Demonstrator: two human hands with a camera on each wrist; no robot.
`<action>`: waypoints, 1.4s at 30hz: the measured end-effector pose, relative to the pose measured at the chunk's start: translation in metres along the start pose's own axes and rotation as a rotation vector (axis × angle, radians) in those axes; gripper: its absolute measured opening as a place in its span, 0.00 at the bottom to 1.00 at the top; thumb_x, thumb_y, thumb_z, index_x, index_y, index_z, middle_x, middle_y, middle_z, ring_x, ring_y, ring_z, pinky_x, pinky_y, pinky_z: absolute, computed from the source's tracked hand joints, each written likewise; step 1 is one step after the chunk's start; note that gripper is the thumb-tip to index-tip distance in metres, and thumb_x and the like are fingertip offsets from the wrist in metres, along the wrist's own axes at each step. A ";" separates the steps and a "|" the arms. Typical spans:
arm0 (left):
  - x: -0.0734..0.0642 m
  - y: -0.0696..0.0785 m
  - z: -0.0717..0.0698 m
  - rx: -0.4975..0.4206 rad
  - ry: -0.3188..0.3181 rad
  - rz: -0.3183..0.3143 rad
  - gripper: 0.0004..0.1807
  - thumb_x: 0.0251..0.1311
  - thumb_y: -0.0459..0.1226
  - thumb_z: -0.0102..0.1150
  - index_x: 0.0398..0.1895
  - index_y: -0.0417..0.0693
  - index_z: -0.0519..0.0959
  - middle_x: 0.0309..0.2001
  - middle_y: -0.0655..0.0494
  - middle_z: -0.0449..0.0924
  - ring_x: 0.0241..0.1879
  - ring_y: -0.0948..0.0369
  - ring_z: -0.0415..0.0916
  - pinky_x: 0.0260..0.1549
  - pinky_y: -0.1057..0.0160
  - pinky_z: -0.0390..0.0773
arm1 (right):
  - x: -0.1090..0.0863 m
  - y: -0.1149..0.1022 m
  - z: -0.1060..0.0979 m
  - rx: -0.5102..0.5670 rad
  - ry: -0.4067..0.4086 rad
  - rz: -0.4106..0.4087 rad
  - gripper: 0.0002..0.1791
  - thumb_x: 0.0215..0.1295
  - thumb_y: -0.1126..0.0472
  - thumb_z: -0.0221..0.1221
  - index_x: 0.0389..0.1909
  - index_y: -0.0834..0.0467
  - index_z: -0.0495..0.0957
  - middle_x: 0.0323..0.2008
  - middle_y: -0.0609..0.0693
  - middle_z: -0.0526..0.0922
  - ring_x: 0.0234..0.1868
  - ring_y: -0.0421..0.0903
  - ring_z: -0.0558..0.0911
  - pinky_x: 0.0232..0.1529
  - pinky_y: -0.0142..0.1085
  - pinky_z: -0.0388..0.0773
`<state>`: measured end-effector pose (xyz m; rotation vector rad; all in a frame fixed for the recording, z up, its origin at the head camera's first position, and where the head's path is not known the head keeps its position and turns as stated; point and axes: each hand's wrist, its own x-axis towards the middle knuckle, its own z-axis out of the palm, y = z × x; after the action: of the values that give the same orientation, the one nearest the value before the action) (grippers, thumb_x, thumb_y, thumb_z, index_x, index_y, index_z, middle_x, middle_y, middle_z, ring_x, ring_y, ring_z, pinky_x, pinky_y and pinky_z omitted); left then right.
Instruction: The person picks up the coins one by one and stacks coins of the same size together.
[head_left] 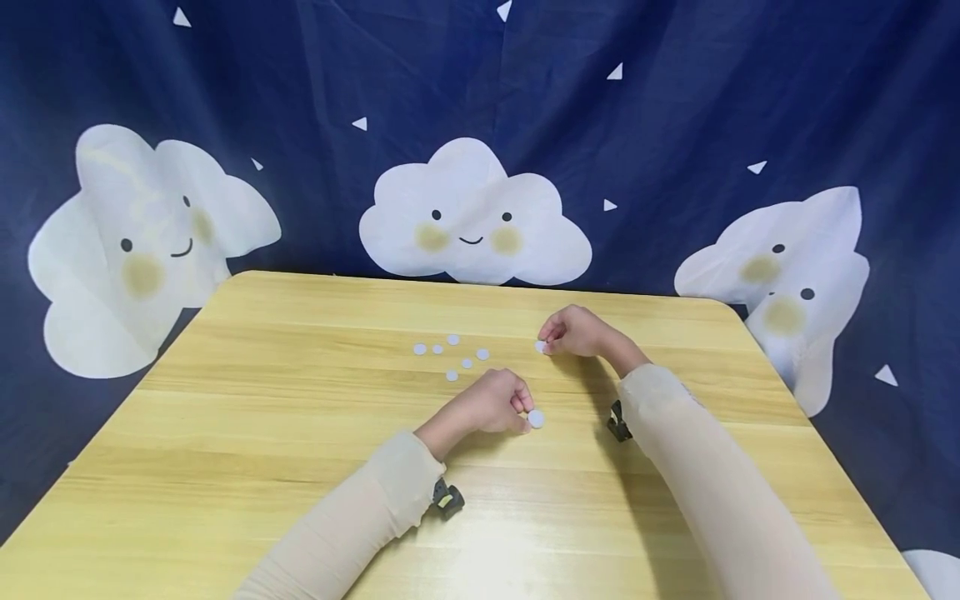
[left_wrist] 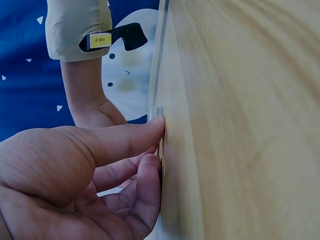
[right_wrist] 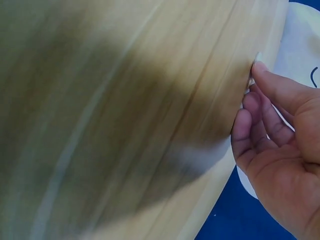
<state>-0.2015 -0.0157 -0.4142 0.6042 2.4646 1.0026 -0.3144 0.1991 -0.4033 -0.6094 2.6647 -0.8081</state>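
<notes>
My left hand (head_left: 491,402) is low over the wooden table, its thumb and curled fingers at the edge of a white round disc (head_left: 536,418), which they pinch. Seen edge-on in the left wrist view, that disc (left_wrist: 159,112) shows as a thin clear-looking rim at the thumb tip. Farther back and to the right, my right hand (head_left: 577,331) pinches a second white disc (head_left: 541,346), mostly covered by the fingertips. Only a sliver of it (right_wrist: 258,56) pokes out past the thumb in the right wrist view.
Several more white discs of differing sizes lie loosely grouped left of the right hand, among them one disc (head_left: 453,340) at the back and another (head_left: 452,376) in front. Behind the wooden table (head_left: 247,400) hangs a dark blue curtain (head_left: 465,75) with smiling clouds.
</notes>
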 end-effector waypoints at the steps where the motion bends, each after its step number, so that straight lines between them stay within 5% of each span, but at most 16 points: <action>1: 0.000 0.000 0.000 -0.001 -0.001 -0.001 0.11 0.51 0.31 0.78 0.32 0.48 0.82 0.32 0.58 0.78 0.34 0.62 0.73 0.37 0.67 0.76 | 0.000 0.000 0.000 0.000 -0.007 -0.002 0.07 0.62 0.67 0.70 0.40 0.63 0.85 0.33 0.49 0.87 0.38 0.44 0.82 0.48 0.40 0.80; 9: 0.001 -0.001 0.002 0.004 0.005 0.015 0.11 0.51 0.31 0.78 0.32 0.48 0.83 0.32 0.58 0.78 0.35 0.62 0.73 0.38 0.67 0.76 | -0.003 -0.005 -0.004 0.036 -0.088 0.007 0.07 0.63 0.70 0.68 0.39 0.65 0.81 0.35 0.52 0.84 0.39 0.45 0.79 0.45 0.37 0.76; 22: 0.000 -0.001 0.001 0.016 0.010 0.016 0.11 0.50 0.30 0.79 0.32 0.47 0.83 0.32 0.58 0.79 0.35 0.63 0.74 0.39 0.68 0.77 | -0.010 -0.001 0.002 0.081 -0.024 -0.114 0.05 0.65 0.74 0.63 0.40 0.67 0.81 0.35 0.55 0.87 0.38 0.47 0.82 0.46 0.40 0.79; 28: 0.003 -0.003 0.002 0.017 0.008 0.014 0.11 0.50 0.31 0.79 0.32 0.49 0.83 0.33 0.58 0.79 0.35 0.63 0.74 0.39 0.67 0.77 | -0.018 0.004 0.005 0.144 -0.001 -0.088 0.06 0.68 0.75 0.57 0.40 0.67 0.82 0.33 0.55 0.86 0.33 0.46 0.81 0.35 0.34 0.77; 42: 0.002 -0.002 0.002 0.010 0.006 0.005 0.11 0.50 0.30 0.79 0.32 0.48 0.83 0.32 0.58 0.78 0.35 0.62 0.74 0.38 0.67 0.76 | -0.046 0.005 0.011 0.306 -0.019 -0.051 0.07 0.68 0.76 0.56 0.43 0.71 0.81 0.35 0.59 0.87 0.35 0.47 0.82 0.38 0.34 0.79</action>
<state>-0.2023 -0.0149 -0.4171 0.6111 2.4763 0.9961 -0.2721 0.2193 -0.4075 -0.6031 2.4463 -1.1886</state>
